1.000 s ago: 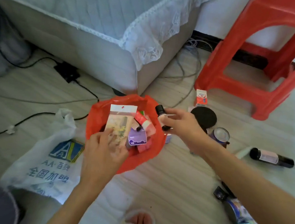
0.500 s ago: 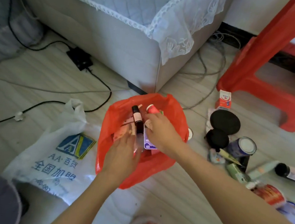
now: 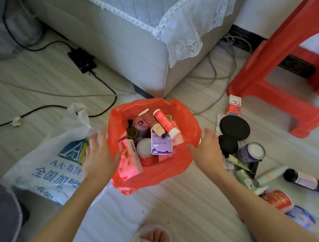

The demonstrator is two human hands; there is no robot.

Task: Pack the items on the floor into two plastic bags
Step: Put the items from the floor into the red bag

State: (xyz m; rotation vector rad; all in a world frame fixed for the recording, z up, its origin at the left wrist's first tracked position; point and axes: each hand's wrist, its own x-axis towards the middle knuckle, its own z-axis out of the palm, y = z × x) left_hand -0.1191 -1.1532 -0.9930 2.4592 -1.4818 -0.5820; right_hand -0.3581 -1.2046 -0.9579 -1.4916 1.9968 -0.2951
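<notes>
- At the lower left of the frame, the white plastic bag [image 3: 50, 160] lay flat on the floor and looked unfilled.
- The left hand [image 3: 99, 153] rested against the left rim of the red plastic bag [image 3: 179, 163], fingers straight, gripping nothing.
- At centre, the red bag stood open and well stocked — a red tube [image 3: 166, 124], a purple card [image 3: 161, 145] and a tin [image 3: 144, 148] among the contents.
- The right hand [image 3: 208, 148] touched the bag's right rim, fingers relaxed and empty.
- At right, loose items waited on the floor: a black round case [image 3: 234, 127], a can [image 3: 251, 152], a dark bottle [image 3: 308, 181].
- Judged step: between placements — next, the right hand would need to reach right for another item.
</notes>
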